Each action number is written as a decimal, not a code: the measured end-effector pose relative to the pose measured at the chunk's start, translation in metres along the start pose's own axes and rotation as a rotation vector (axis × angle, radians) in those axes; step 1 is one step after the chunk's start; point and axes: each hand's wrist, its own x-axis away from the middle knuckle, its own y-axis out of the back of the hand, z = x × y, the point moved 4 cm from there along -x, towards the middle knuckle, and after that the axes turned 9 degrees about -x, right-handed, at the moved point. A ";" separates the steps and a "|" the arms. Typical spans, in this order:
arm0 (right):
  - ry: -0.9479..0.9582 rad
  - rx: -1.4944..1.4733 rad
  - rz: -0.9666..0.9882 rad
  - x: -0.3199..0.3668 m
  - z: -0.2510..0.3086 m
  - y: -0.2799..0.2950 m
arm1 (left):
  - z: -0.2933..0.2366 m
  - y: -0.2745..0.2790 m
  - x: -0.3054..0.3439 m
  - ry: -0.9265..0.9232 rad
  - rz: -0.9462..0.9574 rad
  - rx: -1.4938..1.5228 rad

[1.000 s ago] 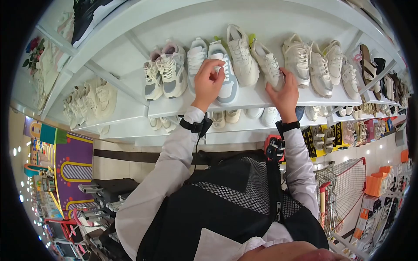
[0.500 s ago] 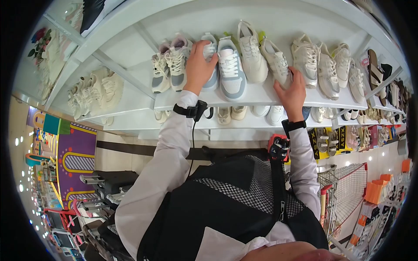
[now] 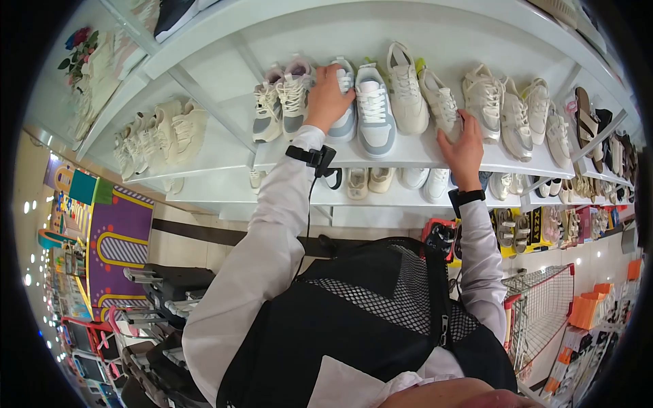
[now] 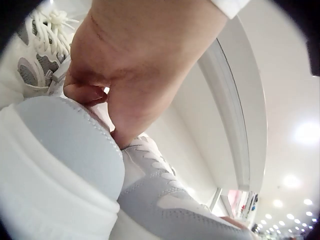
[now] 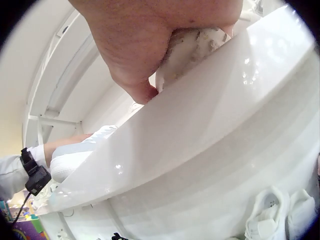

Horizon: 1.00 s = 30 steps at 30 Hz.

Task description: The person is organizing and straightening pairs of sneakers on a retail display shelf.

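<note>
On the white shelf [image 3: 272, 158], my left hand [image 3: 328, 102] grips the left of two blue-grey and white sneakers [image 3: 344, 126]; its partner [image 3: 374, 119] stands beside it. The left wrist view has the hand [image 4: 137, 65] over the shoe behind its rounded toe [image 4: 75, 142], part of the grip hidden. My right hand [image 3: 465, 151] holds the toe end of a cream lace-up shoe [image 3: 442, 102], thumb on one side and fingers on the other. In the right wrist view this hand [image 5: 160, 40] covers most of the cream shoe [image 5: 190, 56] at the shelf edge [image 5: 150, 140].
Chunky sneakers [image 3: 294, 98] stand to the left, more cream sneakers [image 3: 481, 102] and sandals [image 3: 586, 122] to the right. Shoes [image 3: 379, 179] also line the lower shelf. A shopping cart [image 3: 544, 309] is at the lower right; black luggage [image 3: 180, 279] is at the lower left.
My left hand has moved from the right blue-grey sneaker to the left one and taken hold of it. The right hand stays at the cream shoe's toe. The head view has shifted slightly.
</note>
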 end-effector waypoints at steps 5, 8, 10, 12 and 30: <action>0.043 0.129 -0.001 -0.002 0.009 -0.008 | -0.001 -0.002 0.007 -0.026 -0.159 0.097; 0.187 0.111 -0.063 0.003 0.057 -0.017 | 0.000 0.000 0.009 -0.010 -0.181 0.122; 0.324 0.053 -0.040 0.010 0.090 -0.031 | 0.000 0.001 0.008 -0.007 -0.184 0.128; 0.276 -0.090 0.054 0.015 0.112 -0.057 | 0.000 0.001 0.009 -0.002 -0.179 0.134; 0.075 -0.411 0.167 0.035 0.109 -0.122 | 0.021 0.029 0.018 -0.015 -0.342 0.602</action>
